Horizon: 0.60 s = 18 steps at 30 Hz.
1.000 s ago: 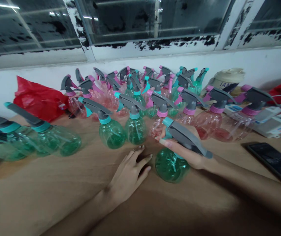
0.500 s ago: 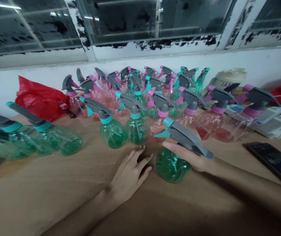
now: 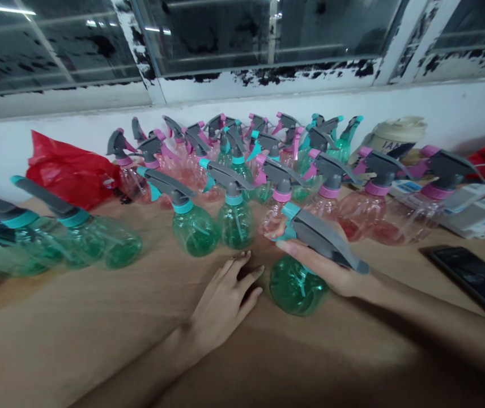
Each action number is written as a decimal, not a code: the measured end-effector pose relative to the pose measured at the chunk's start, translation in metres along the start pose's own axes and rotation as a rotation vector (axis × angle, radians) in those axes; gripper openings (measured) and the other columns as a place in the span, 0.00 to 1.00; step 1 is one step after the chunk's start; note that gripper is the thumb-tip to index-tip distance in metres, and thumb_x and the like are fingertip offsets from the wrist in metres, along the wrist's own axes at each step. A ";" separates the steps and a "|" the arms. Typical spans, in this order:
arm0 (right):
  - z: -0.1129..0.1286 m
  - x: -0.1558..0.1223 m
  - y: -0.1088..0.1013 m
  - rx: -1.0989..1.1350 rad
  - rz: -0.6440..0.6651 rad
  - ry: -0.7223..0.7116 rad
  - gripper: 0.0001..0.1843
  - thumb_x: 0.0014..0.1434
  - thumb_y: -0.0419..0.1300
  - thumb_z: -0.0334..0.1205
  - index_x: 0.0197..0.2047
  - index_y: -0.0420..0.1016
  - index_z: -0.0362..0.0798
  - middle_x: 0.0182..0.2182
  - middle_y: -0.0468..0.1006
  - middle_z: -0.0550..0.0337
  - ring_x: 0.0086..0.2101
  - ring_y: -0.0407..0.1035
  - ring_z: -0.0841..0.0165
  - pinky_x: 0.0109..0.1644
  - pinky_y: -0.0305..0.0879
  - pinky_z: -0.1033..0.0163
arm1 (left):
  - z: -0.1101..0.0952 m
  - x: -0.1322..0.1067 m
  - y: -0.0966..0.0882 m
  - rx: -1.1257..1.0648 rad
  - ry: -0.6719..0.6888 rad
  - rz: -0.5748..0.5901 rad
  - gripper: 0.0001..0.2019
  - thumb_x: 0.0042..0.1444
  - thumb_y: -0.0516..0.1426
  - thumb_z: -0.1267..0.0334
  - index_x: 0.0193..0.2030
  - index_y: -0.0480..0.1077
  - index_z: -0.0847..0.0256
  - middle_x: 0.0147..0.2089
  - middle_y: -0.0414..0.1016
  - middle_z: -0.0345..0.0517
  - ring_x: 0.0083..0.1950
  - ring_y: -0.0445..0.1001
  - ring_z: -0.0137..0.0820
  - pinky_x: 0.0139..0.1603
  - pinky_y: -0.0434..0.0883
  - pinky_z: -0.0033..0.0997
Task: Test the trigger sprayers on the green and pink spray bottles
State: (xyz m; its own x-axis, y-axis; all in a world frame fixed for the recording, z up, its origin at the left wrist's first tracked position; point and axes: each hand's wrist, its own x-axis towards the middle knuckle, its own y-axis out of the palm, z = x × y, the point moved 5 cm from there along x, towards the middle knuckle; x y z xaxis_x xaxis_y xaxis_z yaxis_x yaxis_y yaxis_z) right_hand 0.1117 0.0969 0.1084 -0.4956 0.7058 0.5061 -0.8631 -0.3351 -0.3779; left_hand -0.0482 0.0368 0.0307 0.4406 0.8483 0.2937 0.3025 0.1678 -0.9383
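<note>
My right hand (image 3: 331,266) is wrapped round the grey and teal trigger head (image 3: 319,238) of a green spray bottle (image 3: 296,289) that stands on the wooden table (image 3: 76,328). Its forefinger presses the teal trigger in. My left hand (image 3: 225,303) lies flat on the table just left of that bottle, fingers stretched out and slightly apart, holding nothing.
Several green and pink spray bottles (image 3: 234,215) crowd the back of the table below a window wall. Green bottles (image 3: 98,238) stand at the left, a red bag (image 3: 66,170) behind them. A dark phone (image 3: 476,280), white boxes (image 3: 472,212) and a lidded tub (image 3: 393,136) are at the right.
Half a second ago my right forefinger had let the teal trigger swing out; now it is squeezed in again. My left hand has stayed put.
</note>
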 end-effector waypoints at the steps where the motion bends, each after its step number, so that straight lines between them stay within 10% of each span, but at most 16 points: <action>1: 0.001 0.001 0.000 -0.008 0.001 -0.001 0.06 0.60 0.58 0.44 0.37 0.73 0.53 0.30 0.73 0.63 0.30 0.67 0.68 0.34 0.63 0.60 | 0.000 0.000 0.000 0.000 -0.001 -0.003 0.15 0.65 0.52 0.64 0.58 0.65 0.59 0.63 0.60 0.53 0.62 0.62 0.43 0.61 0.63 0.51; 11: 0.018 0.008 -0.003 -0.121 0.000 -0.081 0.14 0.61 0.56 0.39 0.23 0.62 0.50 0.21 0.62 0.68 0.24 0.59 0.73 0.29 0.55 0.62 | 0.001 0.000 0.001 0.000 0.003 -0.005 0.15 0.65 0.51 0.64 0.58 0.65 0.59 0.63 0.59 0.53 0.62 0.62 0.43 0.61 0.63 0.51; 18: 0.002 0.004 -0.001 -0.017 0.023 -0.007 0.07 0.59 0.59 0.45 0.40 0.73 0.55 0.33 0.76 0.62 0.33 0.70 0.66 0.38 0.66 0.59 | -0.001 0.001 -0.001 0.001 -0.006 0.018 0.16 0.64 0.53 0.65 0.58 0.65 0.59 0.63 0.60 0.53 0.61 0.63 0.42 0.61 0.63 0.49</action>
State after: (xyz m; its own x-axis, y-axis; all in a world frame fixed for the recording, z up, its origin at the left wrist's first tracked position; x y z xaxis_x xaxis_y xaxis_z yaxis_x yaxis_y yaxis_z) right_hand 0.1100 0.0990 0.1123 -0.5162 0.6934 0.5027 -0.8497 -0.3409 -0.4023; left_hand -0.0470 0.0371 0.0324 0.4409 0.8540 0.2761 0.2938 0.1534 -0.9435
